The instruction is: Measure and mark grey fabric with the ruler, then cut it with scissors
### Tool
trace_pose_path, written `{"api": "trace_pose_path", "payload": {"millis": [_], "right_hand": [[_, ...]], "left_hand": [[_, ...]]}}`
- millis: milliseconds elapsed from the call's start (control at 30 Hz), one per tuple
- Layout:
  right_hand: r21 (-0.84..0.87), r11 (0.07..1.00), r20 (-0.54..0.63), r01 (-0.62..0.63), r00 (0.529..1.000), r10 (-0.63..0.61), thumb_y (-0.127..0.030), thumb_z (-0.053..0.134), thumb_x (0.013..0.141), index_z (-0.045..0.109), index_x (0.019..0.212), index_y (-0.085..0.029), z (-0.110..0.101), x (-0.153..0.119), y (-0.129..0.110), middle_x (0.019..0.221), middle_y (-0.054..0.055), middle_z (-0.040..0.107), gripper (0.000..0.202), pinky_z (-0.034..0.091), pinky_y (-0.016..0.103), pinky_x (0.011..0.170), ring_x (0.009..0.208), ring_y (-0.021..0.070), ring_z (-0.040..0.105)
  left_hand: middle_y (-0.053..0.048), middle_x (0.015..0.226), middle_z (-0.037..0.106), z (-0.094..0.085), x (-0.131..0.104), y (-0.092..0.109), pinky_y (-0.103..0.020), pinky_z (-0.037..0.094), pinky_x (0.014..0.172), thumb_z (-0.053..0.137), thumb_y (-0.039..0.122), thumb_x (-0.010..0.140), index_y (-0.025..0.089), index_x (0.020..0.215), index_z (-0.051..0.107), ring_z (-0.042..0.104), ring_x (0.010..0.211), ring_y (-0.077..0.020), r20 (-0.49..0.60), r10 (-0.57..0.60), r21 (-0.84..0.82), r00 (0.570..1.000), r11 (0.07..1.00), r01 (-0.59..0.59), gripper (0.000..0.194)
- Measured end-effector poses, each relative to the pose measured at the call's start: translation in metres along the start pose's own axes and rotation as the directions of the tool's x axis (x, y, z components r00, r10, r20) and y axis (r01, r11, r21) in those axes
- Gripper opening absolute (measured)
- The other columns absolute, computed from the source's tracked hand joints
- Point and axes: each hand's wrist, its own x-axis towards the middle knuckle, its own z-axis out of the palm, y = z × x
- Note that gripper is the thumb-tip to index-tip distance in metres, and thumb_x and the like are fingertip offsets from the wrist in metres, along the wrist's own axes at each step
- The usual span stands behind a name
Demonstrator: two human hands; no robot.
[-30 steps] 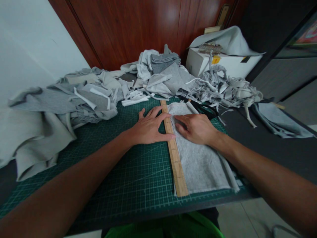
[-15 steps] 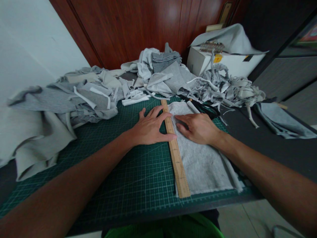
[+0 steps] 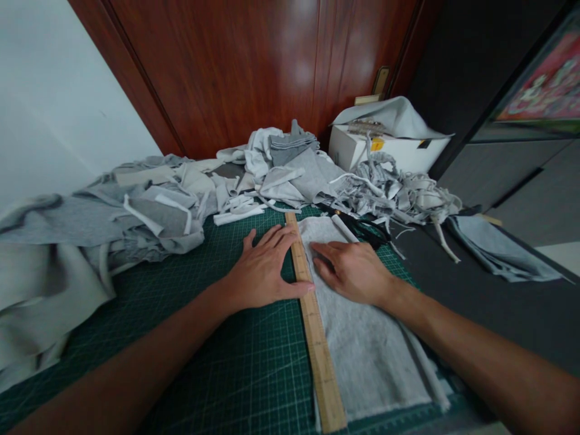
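A wooden ruler [image 3: 312, 326] lies lengthwise along the left edge of a piece of grey fabric [image 3: 369, 356]. My left hand [image 3: 263, 269] rests with fingers spread beside and on the ruler, its thumb reaching across the wood. On the fabric, just right of the ruler, lies my right hand [image 3: 356, 269]. Its index finger and thumb are stretched out and apart, pointing toward the ruler; the other fingers are mostly hidden under the palm. Beneath everything is a green cutting mat [image 3: 235, 356] with a printed grid.
Black-handled scissors [image 3: 369, 229] lie beyond my right hand. Heaped grey fabric [image 3: 149, 199] runs along the left and back, with tangled fabric strips [image 3: 394, 187] at back right. A white box [image 3: 399, 151] stands behind them. Folded grey cloth [image 3: 502, 251] lies at right.
The head view has tilted up, so everything sits lower in the picture. My left index fingertip has drawn back slightly onto the ruler. The right hand stays in place on the fabric.
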Motion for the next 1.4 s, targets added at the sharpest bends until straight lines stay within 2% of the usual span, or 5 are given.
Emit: {"api": "trace_pose_path", "payload": {"millis": [167,433,833,1133,1400], "right_hand": [[-0.029,0.999,-0.010,-0.018,1.000,0.017,-0.033,0.044,0.102,0.069,0.118,-0.019,0.0002,-0.0001,-0.0023,0.093,0.007,0.079,0.032,0.032,0.036,0.057,0.069,0.0211,0.068],[-0.045,0.998,0.007,-0.044,0.999,0.044,-0.034,0.043,0.102,0.069,0.114,-0.019,-0.0025,0.0002,-0.0043,0.093,0.007,0.078,0.033,0.026,0.038,0.055,0.066,0.0206,0.066],[-0.025,0.999,0.004,-0.048,0.999,0.049,-0.035,0.042,0.102,0.070,0.120,-0.018,-0.0021,-0.0005,-0.0048,0.096,0.008,0.078,0.037,0.031,0.037,0.057,0.070,0.0220,0.068],[-0.014,0.998,0.004,-0.058,0.998,0.058,-0.033,0.043,0.101,0.070,0.120,-0.018,-0.0014,0.0000,-0.0045,0.098,0.009,0.079,0.036,0.035,0.036,0.059,0.072,0.0228,0.069],[-0.023,0.997,0.012,-0.071,0.997,0.072,-0.034,0.044,0.101,0.070,0.120,-0.020,-0.0030,0.0001,-0.0052,0.097,0.009,0.079,0.035,0.033,0.036,0.058,0.069,0.0222,0.068]], "left_hand": [[-0.013,0.168,0.037,0.0019,-0.0006,-0.0023,-0.080,0.016,0.119,0.069,0.070,0.082,0.028,0.151,0.042,0.030,0.156,-0.0404,0.001,0.010,0.047,1.000,0.999,-0.010,0.085],[-0.013,0.167,0.038,0.0018,0.0001,-0.0049,-0.080,0.020,0.118,0.066,0.071,0.083,0.032,0.149,0.047,0.032,0.154,-0.0423,0.012,0.018,0.064,1.000,0.998,-0.019,0.080],[-0.016,0.165,0.037,0.0019,0.0003,-0.0043,-0.081,0.021,0.117,0.068,0.068,0.083,0.029,0.148,0.049,0.037,0.150,-0.0442,0.005,0.015,0.085,1.000,0.996,-0.015,0.079],[-0.013,0.165,0.039,0.0019,0.0008,-0.0035,-0.078,0.020,0.119,0.069,0.067,0.081,0.032,0.147,0.047,0.037,0.151,-0.0433,-0.001,-0.003,0.062,1.000,0.998,0.003,0.078],[-0.015,0.162,0.045,-0.0006,0.0014,-0.0008,-0.076,0.020,0.120,0.073,0.065,0.077,0.025,0.144,0.041,0.041,0.149,-0.0414,-0.039,-0.009,0.010,0.999,1.000,0.009,0.084]]}}
